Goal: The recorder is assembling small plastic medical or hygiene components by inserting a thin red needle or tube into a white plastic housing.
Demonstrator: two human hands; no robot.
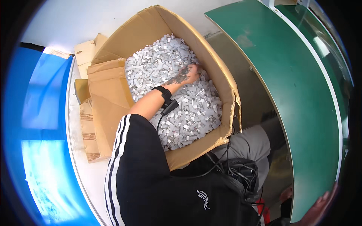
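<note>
My left hand [192, 73] reaches into a large cardboard box [106, 84]. The box holds a deep heap of small white and translucent plastic pieces [188, 126] with shiny metal-looking parts. The hand rests in the heap close to the box's right wall, its fingers turned down and partly hidden, so their grip cannot be made out. A black strap with a small device [168, 103] and a cable sits around my left wrist. At the lower right, my right hand [320, 205] lies against the near edge of a green tabletop [301, 94], fingers stretched out and seen dimly at the picture's rim.
Wooden boards [88, 124] show beneath and left of the box. A bright blue surface [45, 94] fills the far left. Black cables [241, 169] run across my lap beside grey trousers [249, 145]. The green tabletop's curved-looking edge stands to the box's right.
</note>
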